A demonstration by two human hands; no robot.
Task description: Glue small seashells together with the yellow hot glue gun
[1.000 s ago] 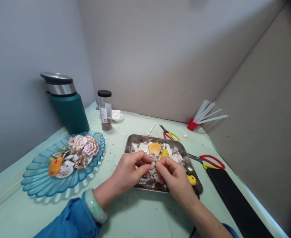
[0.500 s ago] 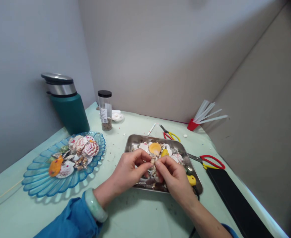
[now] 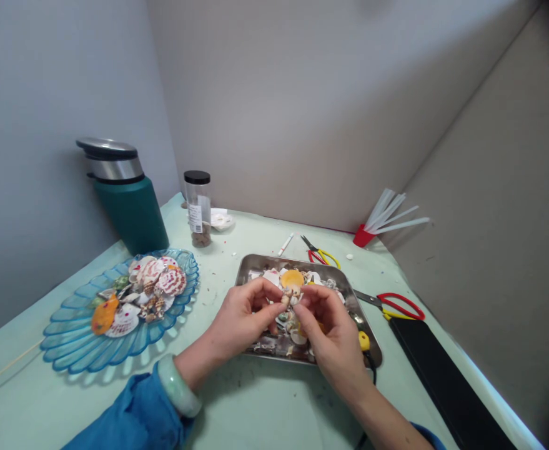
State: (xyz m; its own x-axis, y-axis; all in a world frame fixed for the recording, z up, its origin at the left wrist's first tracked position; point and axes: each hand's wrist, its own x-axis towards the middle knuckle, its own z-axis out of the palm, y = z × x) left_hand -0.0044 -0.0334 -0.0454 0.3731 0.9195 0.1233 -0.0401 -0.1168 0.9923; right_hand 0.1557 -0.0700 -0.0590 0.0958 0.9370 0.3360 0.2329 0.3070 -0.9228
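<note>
Holding small shell piece (image 3: 291, 293) above metal tray (image 3: 245, 270), clamped in fingertips of left hand (image 3: 241, 315) and right hand (image 3: 338, 334). Left of tray: blue plate (image 3: 75, 331) bearing shells (image 3: 171, 281). Right: scissors (image 3: 381, 302).

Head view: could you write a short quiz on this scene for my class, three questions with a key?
1. Multiple choice. What colour is the plate on the left that bears shells?
A: red
B: blue
C: black

2. True or false? The pale sticks stand in the red cup.

3. Fill the gap. The left hand and the right hand hold a small pale piece above the metal ____.

Key: 1 B; 2 true; 3 tray.
</note>
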